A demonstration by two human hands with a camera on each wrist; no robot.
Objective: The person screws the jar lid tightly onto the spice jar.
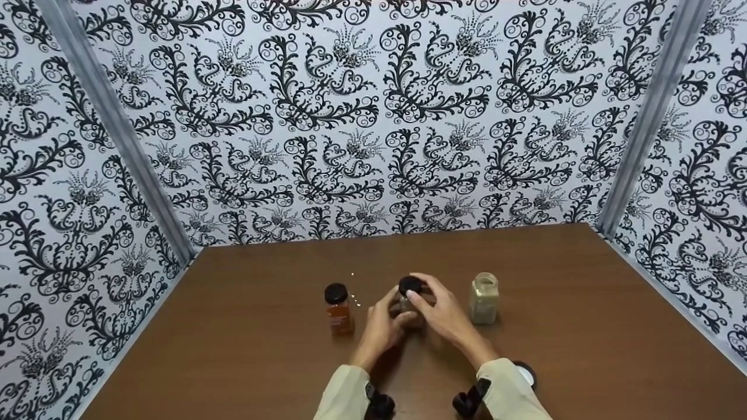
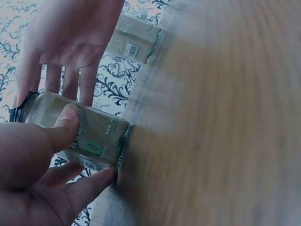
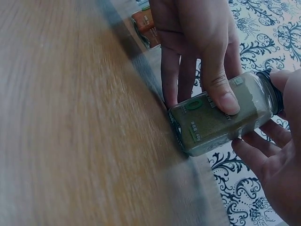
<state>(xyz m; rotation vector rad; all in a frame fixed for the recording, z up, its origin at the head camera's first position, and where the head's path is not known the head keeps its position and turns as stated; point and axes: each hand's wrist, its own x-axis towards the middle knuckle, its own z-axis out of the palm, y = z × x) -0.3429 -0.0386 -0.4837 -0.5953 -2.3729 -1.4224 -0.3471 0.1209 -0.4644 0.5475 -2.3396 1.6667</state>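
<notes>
A glass spice jar (image 2: 101, 134) of brownish-green powder, with a black lid (image 1: 410, 285), stands on the table between both hands. My left hand (image 1: 382, 326) grips the jar's body, its thumb lying across the label in the left wrist view. My right hand (image 1: 446, 315) holds the lid, with its thumb on the lid's edge in the right wrist view. Left of the hands is a jar of orange-red spice (image 1: 339, 312) with a black lid. On the right stands a lidless jar of pale powder (image 1: 484, 300).
A loose black lid (image 1: 526, 373) with a white inside lies beside the right sleeve. Small bright specks (image 1: 357, 301) show near the orange-red jar. The brown table (image 1: 262, 350) is bordered by patterned black-and-white walls (image 1: 373, 116).
</notes>
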